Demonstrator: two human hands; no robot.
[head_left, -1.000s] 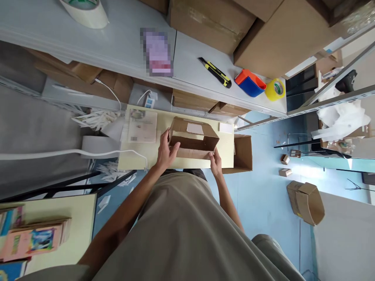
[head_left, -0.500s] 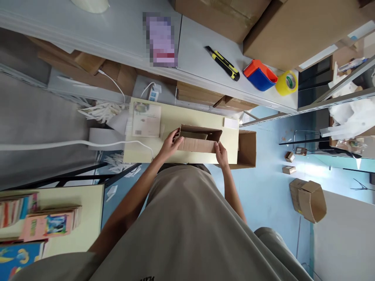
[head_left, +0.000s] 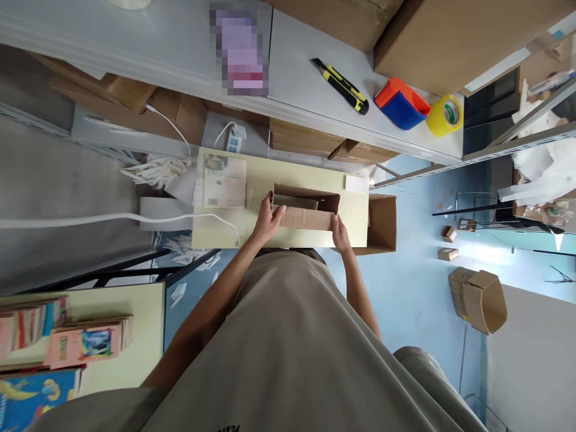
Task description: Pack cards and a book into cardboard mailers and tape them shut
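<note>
A narrow cardboard box [head_left: 303,218] with its top side open is held over the pale yellow table [head_left: 216,228] in front of my body. My left hand [head_left: 267,221] grips the box's left end, thumb on the near wall and fingers round the far side. At the right end, my right hand [head_left: 341,233] pinches the near corner. Inside the box a flat brownish surface shows; whether it is a flap or an item I cannot tell. A book or booklet with a pale cover [head_left: 225,181] lies on the table to the left.
On the grey shelf [head_left: 292,78] are a utility knife [head_left: 342,87], a red and blue tape dispenser [head_left: 402,103] and a yellow tape roll [head_left: 444,115]. A white cable [head_left: 180,215] crosses to the table. An open carton [head_left: 382,223] stands at the table's right. Books [head_left: 85,343] are stacked lower left.
My left hand has shifted slightly along the box's left end, its thumb now further over the near wall. Both hands still hold the box. The camera view has moved a little.
</note>
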